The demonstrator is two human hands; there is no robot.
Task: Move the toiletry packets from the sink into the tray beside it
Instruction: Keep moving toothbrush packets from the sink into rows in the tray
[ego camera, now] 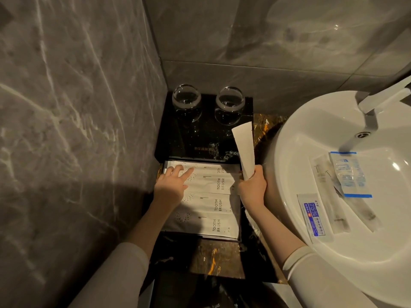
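Four toothbrush packets [206, 196] in tray [241, 218], four packets [338, 192] in sink [311, 130].

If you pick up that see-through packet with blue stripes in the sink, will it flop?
Probably. The clear plastic packet with blue stripes looks thin and crinkled, so it likely bends. It seems light. Its glossy film might slip on the smooth white sink.

- Two bare hands, the left hand [171, 185] and the right hand [252, 187], with no rings, watch or gloves in view.
- Forearms are bare from wrist to about mid-forearm.
- The left sleeve [115, 276], at 7 o'clock, is pale off-white, smooth and close-fitting.
- The right sleeve [315, 278], at 5 o'clock, matches it, with a plain hemmed cuff.
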